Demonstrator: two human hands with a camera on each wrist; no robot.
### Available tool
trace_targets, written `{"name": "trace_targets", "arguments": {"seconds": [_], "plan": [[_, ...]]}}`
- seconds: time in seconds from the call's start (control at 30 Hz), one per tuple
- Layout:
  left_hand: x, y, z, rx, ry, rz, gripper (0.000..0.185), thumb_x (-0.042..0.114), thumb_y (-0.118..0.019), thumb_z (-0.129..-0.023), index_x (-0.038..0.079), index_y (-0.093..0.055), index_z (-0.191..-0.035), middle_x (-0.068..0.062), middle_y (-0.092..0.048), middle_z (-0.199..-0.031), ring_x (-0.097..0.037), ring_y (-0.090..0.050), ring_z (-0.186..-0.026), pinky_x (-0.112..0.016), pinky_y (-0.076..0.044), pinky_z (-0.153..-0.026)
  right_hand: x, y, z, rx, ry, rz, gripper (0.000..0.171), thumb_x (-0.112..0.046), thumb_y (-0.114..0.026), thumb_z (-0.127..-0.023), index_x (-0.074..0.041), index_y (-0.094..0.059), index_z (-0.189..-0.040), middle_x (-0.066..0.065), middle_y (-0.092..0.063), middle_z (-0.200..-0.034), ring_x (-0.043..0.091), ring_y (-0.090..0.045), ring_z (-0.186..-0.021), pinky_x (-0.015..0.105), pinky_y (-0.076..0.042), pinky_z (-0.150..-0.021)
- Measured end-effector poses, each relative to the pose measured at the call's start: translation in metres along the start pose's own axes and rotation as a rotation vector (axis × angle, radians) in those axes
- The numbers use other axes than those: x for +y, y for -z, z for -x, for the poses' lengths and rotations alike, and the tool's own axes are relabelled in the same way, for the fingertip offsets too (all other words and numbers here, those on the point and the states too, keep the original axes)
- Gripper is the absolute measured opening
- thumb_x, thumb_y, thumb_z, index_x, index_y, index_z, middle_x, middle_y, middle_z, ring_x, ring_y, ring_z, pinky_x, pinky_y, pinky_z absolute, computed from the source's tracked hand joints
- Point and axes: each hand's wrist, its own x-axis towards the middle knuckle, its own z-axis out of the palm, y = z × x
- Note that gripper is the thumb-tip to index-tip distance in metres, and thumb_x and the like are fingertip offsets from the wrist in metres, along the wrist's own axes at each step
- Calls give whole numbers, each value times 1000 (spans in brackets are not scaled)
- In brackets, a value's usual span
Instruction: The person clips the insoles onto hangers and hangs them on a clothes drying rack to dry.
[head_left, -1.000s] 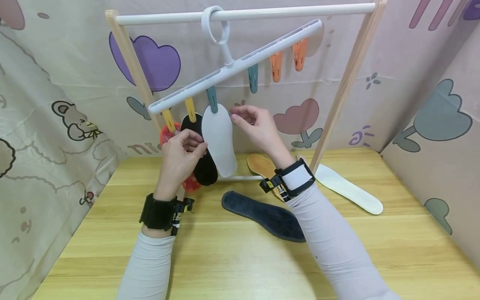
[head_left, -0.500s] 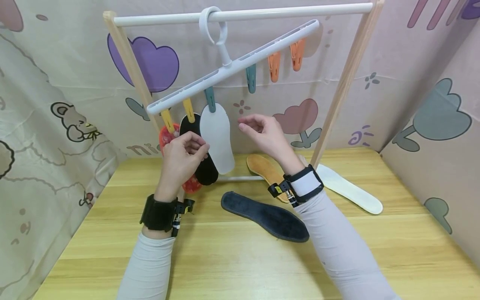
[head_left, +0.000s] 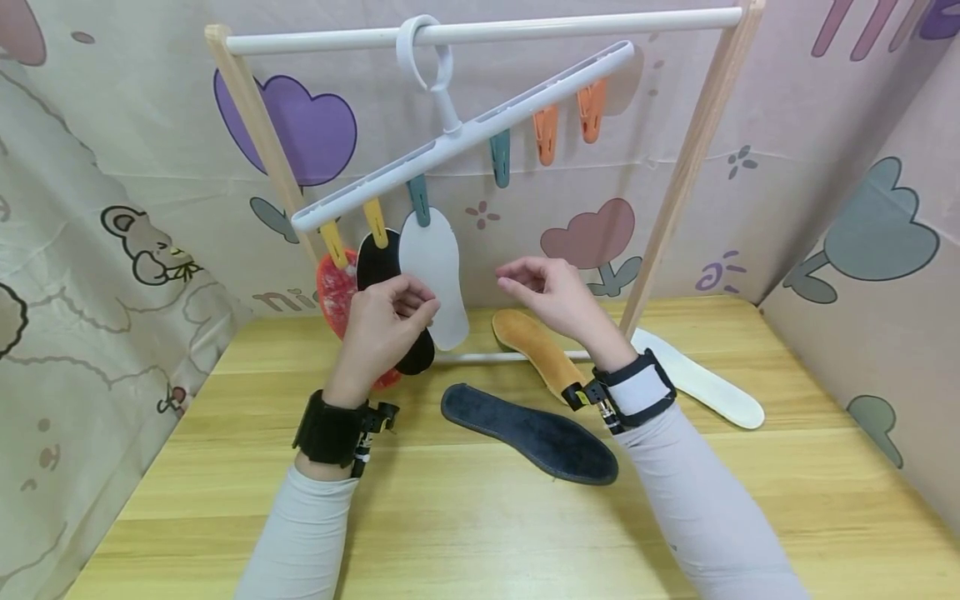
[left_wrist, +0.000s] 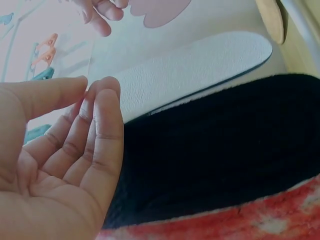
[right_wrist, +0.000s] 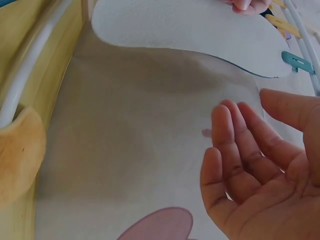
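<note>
A white insole (head_left: 435,275) hangs from a teal clip (head_left: 419,200) on the tilted white hanger (head_left: 457,140). Left of it a black insole (head_left: 377,258) and a red patterned insole (head_left: 337,287) hang from yellow clips (head_left: 377,223). My left hand (head_left: 390,321) is in front of the black insole, its fingers loosely bent and nothing held; in the left wrist view the thumb is near the fingertips. To the right of the white insole, my right hand (head_left: 558,296) hovers apart from it, fingers relaxed, palm bare in the right wrist view.
A dark insole (head_left: 528,433), an orange-brown insole (head_left: 536,350) and a white insole (head_left: 697,379) lie on the wooden table (head_left: 465,542). One teal clip (head_left: 500,158) and two orange clips (head_left: 546,133) hang bare. The rack (head_left: 686,158) frames the hanger.
My right hand has drawn away from the hanging white insole, to the right and down. The left hand has shifted slightly right and down. The hung insoles stay on their clips.
</note>
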Motion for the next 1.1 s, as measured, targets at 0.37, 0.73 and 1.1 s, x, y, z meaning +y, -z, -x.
{"name": "trace_targets", "arguments": {"seconds": [0.37,0.73,1.1], "plan": [[1,-24,4,-128,-58,-46,6,11,-78,-99,6,-78,-102,-9,-78,-94,-21,-73,-85,-37,-64,-82,14,0,29,-153,-5,171,20,-24,-72,-104,-9,-81,-114,4,-81,-94,13,-69,-78,28,-54,-72],[2,-62,4,-350,-111,-102,8,9,-78,-98,3,-77,-104,-8,-79,-93,-17,-73,-83,-30,-65,-82,29,-5,62,-411,34,175,27,-30,-74,-104,-15,-73,-81,-10,-53,-63,5,-46,-53,22,-36,-52],[-1,-93,12,-469,-119,-144,10,9,-80,-97,4,-77,-106,-7,-78,-94,-16,-71,-83,-25,-63,-80,31,-7,88,-603,10,233,32,-33,-78,-100,-13,-72,-76,-13,-52,-62,2,-48,-55,20,-40,-55]]}}
